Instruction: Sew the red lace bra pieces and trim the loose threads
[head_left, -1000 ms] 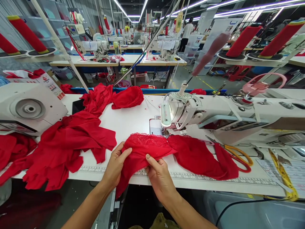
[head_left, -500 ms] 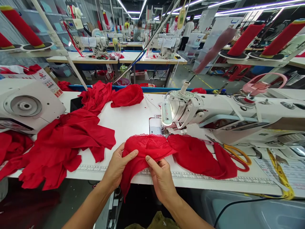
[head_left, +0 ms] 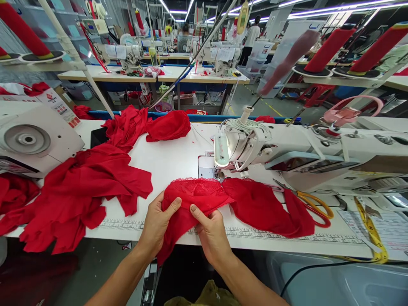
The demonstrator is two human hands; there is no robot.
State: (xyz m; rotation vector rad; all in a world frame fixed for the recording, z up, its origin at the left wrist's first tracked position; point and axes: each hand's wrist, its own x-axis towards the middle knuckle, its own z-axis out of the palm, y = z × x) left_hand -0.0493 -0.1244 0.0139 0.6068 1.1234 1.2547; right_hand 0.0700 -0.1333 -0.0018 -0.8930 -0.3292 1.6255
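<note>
A piece of red lace-edged fabric [head_left: 197, 193] is stretched between my two hands, just in front of the sewing machine [head_left: 242, 144]. My left hand [head_left: 159, 223] pinches its left side, thumb on top and fingers underneath. At its lower edge my right hand [head_left: 212, 229] grips the cloth the same way, with its fingers partly hidden below. The lace border points away from me, close to the machine's needle area. To the right, a darker red fabric part [head_left: 270, 208] lies flat on the table, meeting the held piece near the presser foot.
A heap of red cut pieces [head_left: 86, 187] covers the table's left side, beside another machine head [head_left: 35, 136]. Orange-handled scissors [head_left: 314, 206], a yellow tape measure [head_left: 369, 231] and a paper sheet [head_left: 392, 233] lie at right. A printed ruler [head_left: 255, 233] runs along the front edge.
The view has shifted slightly, so the surroundings sit a little further left. Both hands keep hold of the fabric, with only small shifts of the thumbs.
</note>
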